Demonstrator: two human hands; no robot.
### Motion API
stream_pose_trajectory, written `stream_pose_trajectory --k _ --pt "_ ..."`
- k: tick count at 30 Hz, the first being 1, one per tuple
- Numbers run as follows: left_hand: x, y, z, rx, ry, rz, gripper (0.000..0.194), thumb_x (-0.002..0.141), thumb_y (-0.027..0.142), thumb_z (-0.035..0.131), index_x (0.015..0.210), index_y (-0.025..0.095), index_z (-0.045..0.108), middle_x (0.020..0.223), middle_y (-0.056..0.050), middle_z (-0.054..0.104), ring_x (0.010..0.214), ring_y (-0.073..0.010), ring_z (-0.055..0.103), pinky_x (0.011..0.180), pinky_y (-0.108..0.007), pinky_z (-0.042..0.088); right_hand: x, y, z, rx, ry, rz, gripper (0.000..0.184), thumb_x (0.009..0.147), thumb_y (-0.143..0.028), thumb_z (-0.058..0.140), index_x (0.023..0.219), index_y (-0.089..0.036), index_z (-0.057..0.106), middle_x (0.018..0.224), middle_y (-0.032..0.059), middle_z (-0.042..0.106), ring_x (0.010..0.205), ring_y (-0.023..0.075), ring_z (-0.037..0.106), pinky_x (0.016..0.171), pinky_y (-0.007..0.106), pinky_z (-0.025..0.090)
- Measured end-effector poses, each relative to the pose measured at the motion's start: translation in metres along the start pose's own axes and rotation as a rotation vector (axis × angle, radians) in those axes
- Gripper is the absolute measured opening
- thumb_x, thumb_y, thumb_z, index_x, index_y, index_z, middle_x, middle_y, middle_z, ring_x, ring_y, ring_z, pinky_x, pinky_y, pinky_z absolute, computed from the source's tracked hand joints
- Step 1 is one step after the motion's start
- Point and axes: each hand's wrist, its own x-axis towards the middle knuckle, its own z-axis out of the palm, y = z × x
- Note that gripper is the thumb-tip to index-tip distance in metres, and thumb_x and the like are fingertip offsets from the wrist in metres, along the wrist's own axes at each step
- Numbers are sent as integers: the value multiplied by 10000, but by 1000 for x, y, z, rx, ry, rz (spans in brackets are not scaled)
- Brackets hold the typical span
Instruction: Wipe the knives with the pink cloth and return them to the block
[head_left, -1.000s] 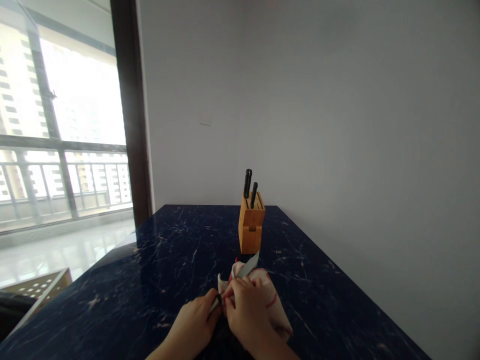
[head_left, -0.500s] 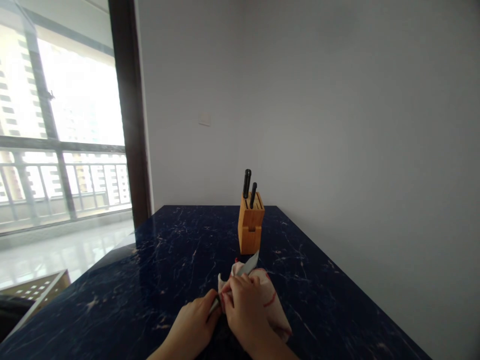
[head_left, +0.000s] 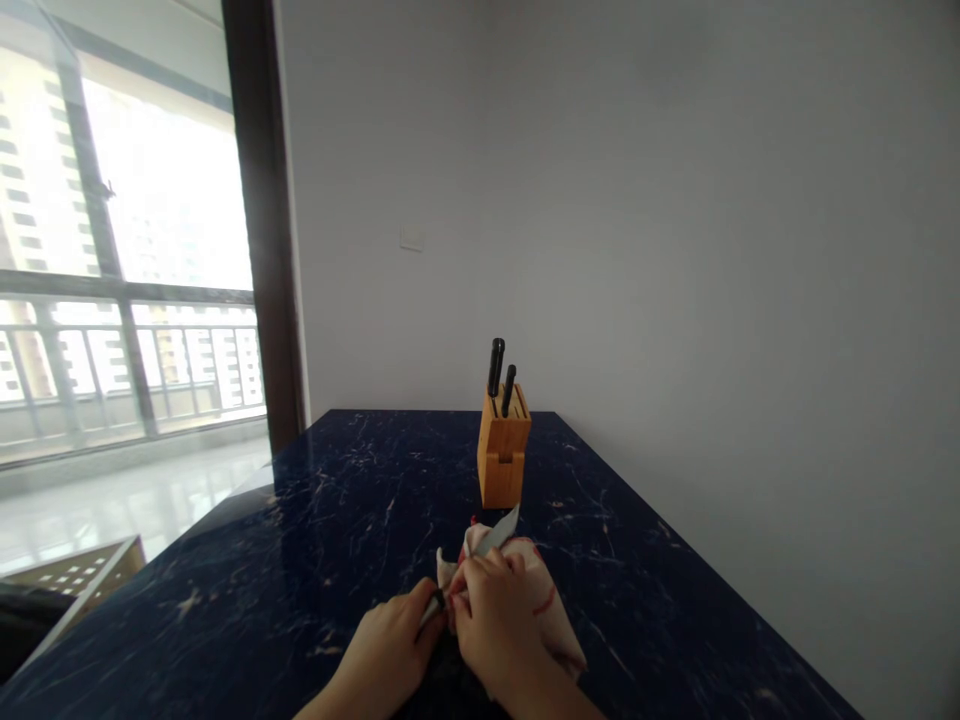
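My left hand (head_left: 390, 655) is closed round the dark handle of a knife (head_left: 496, 534) near the table's front edge. The steel blade points away from me toward the knife block. My right hand (head_left: 491, 625) pinches a pale cloth with red trim (head_left: 541, 595) folded over the blade close to the handle. The cloth bunches under and to the right of that hand. A wooden knife block (head_left: 502, 453) stands upright just beyond the blade tip, with two black handles sticking out of its top.
The dark blue marbled table (head_left: 337, 520) runs along a plain grey wall on the right. A big window with a balcony railing (head_left: 127, 380) fills the left. A slatted wooden piece (head_left: 82, 572) shows at the lower left, beside the table.
Both hands keep their grip; the right hand with the cloth has shifted only slightly along the blade. The knife block has not moved.
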Motion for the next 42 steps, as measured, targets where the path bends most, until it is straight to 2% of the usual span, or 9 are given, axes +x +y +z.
stream_pose_trajectory --k 4,8,15,21,28,31,35,42 --pt "0 0 1 1 0 -3 225 867 271 350 973 202 535 919 -68 685 869 -236 637 733 -313 449 0 0 2 16 24 -9 141 747 -99 477 733 -218 553 838 10 631 849 196 532 786 354 287" --pt "0 -2 1 6 8 -5 215 861 278 363 964 208 539 950 -73 680 898 -241 627 757 -320 439 0 0 1 -38 -8 -33 143 753 -97 464 743 -213 547 811 14 623 820 196 530 777 354 280" --pt "0 -3 0 -46 3 4 202 864 293 374 968 223 532 903 -43 683 844 -207 636 703 -266 426 4 5 -6 -120 -9 -48 149 748 -85 469 774 -213 541 821 13 621 797 192 519 751 344 253" --pt "-3 0 -4 -26 11 -10 212 867 304 371 975 224 535 863 -48 681 822 -221 633 675 -270 411 17 24 -15 -233 105 26 166 794 -78 435 751 -212 523 784 13 612 769 186 512 701 324 243" --pt "-4 5 -11 -42 7 21 182 871 313 373 927 244 532 801 -18 667 755 -186 626 635 -234 384 27 59 -32 -166 284 91 144 849 -173 408 782 -222 527 778 4 610 754 177 510 712 325 235" --pt "-5 6 -10 -60 15 6 189 868 321 378 955 246 528 807 -18 664 762 -186 619 643 -233 382 29 67 -36 -130 323 114 139 857 -222 407 795 -224 532 781 2 617 767 178 520 720 327 236" --pt "-6 6 -10 -132 22 -37 204 870 321 370 987 247 519 827 -19 658 784 -179 615 663 -224 387 27 59 -35 -125 304 89 136 853 -186 404 804 -212 528 788 -3 611 766 166 523 732 325 239" --pt "-2 3 -9 -191 29 -43 181 861 311 382 919 232 535 781 -21 641 726 -167 611 634 -209 390 17 32 -23 -208 202 -40 121 801 -111 459 751 -207 513 776 -7 593 786 163 510 753 318 252"
